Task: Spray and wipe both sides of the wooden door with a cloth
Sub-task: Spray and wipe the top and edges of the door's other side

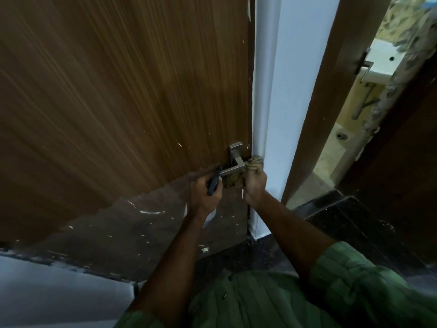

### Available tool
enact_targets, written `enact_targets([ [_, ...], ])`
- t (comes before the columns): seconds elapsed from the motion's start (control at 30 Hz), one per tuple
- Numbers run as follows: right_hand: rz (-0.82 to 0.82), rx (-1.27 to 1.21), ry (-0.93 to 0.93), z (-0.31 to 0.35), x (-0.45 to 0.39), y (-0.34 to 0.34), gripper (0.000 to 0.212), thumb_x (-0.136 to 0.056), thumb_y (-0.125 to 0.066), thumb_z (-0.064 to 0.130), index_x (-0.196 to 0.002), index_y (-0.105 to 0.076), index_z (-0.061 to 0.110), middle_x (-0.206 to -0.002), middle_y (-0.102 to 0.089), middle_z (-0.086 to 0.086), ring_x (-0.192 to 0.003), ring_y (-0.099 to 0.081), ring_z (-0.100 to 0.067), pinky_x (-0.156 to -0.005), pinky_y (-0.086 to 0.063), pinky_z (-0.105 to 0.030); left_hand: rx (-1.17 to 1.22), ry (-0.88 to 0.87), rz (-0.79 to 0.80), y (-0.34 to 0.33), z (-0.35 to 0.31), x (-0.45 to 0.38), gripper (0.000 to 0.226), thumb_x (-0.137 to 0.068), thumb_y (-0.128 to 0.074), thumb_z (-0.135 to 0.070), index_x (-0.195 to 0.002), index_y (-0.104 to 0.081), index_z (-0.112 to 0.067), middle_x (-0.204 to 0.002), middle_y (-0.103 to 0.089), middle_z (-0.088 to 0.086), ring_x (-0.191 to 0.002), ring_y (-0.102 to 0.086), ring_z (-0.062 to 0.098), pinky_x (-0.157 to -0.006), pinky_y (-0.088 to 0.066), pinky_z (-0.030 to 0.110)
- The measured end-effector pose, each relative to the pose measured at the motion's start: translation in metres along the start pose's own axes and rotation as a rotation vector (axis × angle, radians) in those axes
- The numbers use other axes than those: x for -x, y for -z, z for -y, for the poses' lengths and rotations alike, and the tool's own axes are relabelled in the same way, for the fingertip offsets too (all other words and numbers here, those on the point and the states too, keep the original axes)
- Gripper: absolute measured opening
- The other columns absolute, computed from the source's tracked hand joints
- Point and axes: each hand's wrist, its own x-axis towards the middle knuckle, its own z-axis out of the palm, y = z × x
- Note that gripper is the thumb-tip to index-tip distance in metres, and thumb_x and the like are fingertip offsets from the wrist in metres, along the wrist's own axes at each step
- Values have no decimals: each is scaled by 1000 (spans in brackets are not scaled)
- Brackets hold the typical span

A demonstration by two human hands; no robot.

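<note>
Door (106,91) under inspection: wooden, brown veneer with vertical grain, filling the left and centre of the head view. Its lower part shows a darker, duller zone with a ragged upper boundary and scattered white flecks and scratches. A metal lever handle (234,165) on a square plate sits near the door's right edge, just beside the white frame (264,114).

Your right hand (255,183) has its grip clamped on a bunched, tan-coloured cloth (253,162), which is pressed against the right end of the lever, at the gap between door edge and frame. More of the cloth hangs below the lever, between your two hands.

Your left hand (205,192) has its grip clamped on a spray bottle (214,183); the dark nozzle and trigger part projects above the fingers and points towards the free end of the lever. The bottle's pale body shows only partly under the wrist. Whether the nozzle touches the handle cannot be determined.

Both forearms are extended forward; green sleeves (354,280) are visible at the lower edge.

To the right of the white frame, a second brown door (331,79) stands ajar onto a lighter, tiled room. Flooring (343,216) beneath it is dark and speckled.
</note>
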Motion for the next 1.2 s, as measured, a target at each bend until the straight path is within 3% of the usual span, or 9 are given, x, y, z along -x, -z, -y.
enact_targets([
  [0.13,245,74,-60,-19,12,-12,23,-95,-61,3,-117,-67,4,-106,-72,-16,-102,-70,-36,-71,-59,-34,-25,78,14,5,10,4,34,-97,-73,-18,-71,-55,-31,-52,-46,-16,-48,-55,3,-47,-33,11],
  [0.4,27,-59,-30,-27,35,-40,29,-97,-64,5,-124,-63,12,-106,-70,1,-98,-69,-13,-78,-60,-25,-145,178,141,16,45,13,26,-92,-76,-18,-72,-62,-24,-52,-47,-17,-46,-47,2,-51,-29,15],
  [0.57,24,86,134,-43,53,-52,35,-96,-61,5,-128,-61,18,-109,-69,7,-99,-64,-2,-80,-51,-18,-129,129,210,29,55,8,28,-94,-75,-17,-71,-62,-24,-56,-50,-17,-50,-49,0,-50,-32,11],
  [0.7,75,329,348,-65,67,-72,32,-96,-65,20,-127,-57,18,-120,-66,0,-112,-63,-14,-97,-53,-37,-49,27,192,42,62,5,16,-94,-73,-18,-78,-71,-18,-60,-58,-9,-48,-49,4,-53,-34,8],
  [0.77,77,430,432,-71,71,-74,37,-96,-63,15,-131,-54,11,-127,-61,-4,-115,-58,-14,-101,-51,-36,-17,19,155,47,66,4,20,-93,-69,-26,-74,-68,-19,-58,-56,-5,-50,-48,9,-53,-33,12],
  [0.83,72,498,463,-75,67,-69,37,-96,-61,11,-132,-53,9,-126,-58,-1,-112,-54,-8,-99,-49,-26,5,14,148,51,72,4,26,-92,-66,-33,-69,-59,-23,-55,-50,-10,-50,-50,15,-51,-33,20],
  [0.93,-77,424,312,-74,53,-63,28,-95,-56,11,-122,-57,21,-111,-65,3,-100,-64,-13,-92,-59,-46,8,3,175,52,81,0,34,-92,-66,-35,-68,-63,-12,-54,-53,1,-49,-54,23,-48,-38,32],
  [1.0,-151,379,227,-69,52,-66,26,-95,-54,7,-116,-57,22,-104,-65,3,-97,-65,-16,-90,-59,-48,9,-32,184,53,80,-1,28,-92,-69,-30,-71,-64,-12,-57,-55,-2,-51,-54,17,-50,-38,32],
  [1.2,-36,437,399,-60,64,-58,25,-89,-57,0,-109,-63,13,-96,-67,1,-88,-63,-6,-85,-58,-39,32,-43,196,43,76,-5,19,-93,-67,-29,-86,-72,-12,-69,-67,6,-61,-62,17,-57,-53,40],
])
